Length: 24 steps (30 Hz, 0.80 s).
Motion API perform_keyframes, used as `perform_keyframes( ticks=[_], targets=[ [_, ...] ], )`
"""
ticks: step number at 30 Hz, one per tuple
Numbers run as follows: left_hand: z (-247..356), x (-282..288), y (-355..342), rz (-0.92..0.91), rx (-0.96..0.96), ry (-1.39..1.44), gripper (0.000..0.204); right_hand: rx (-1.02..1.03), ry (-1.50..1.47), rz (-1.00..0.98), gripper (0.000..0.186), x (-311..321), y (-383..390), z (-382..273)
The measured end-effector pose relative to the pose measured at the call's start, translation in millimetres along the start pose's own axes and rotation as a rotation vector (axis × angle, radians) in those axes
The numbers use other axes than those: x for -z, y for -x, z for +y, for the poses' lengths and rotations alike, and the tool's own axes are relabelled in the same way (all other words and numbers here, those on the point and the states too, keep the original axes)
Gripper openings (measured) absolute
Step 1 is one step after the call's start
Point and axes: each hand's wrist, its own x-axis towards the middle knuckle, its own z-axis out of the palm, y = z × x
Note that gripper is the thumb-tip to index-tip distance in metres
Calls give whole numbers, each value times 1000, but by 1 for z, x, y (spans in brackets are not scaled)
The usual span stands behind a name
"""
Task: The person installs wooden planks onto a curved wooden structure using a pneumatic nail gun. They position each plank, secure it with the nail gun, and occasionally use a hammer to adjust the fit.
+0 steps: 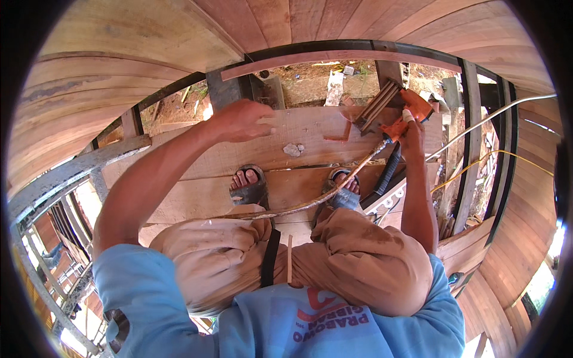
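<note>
My right hand (413,143) is wrapped round the handle of an orange nail gun (418,106), with what looks like pale tape on a finger. The nail gun's ribbed magazine (377,106) slants over the far edge of a wide plank (203,149). From its handle end a worn air hose (322,196) curves down to the left, passing over my feet and along my knees. My left hand (246,120) hovers over the plank's far left part, fingers loosely bent and apart, with nothing visible in them. A pale crumpled lump (293,149) lies on the plank between my hands.
I squat on planks, my feet in dark sandals (249,186). Plank walls (358,21) rise ahead and at both sides, with dark frame bars (352,45) and gaps showing ground. A metal scaffold rail (77,164) stands left; a yellow cord (471,165) and pale pipe (489,117) run right.
</note>
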Motion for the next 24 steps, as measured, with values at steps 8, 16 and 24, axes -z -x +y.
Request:
perform_keyframes(
  ticks=[8,16,24],
  targets=[
    [-4,-14,21,119,168,140,48,-24,27,-91,34,-10,30,-16],
    [1,2,11,158,123,204,47,-51,403,9,41,-13,63,-40],
    [38,22,18,224,97,378,46,571,564,-55,46,-9,84,-135]
  ],
)
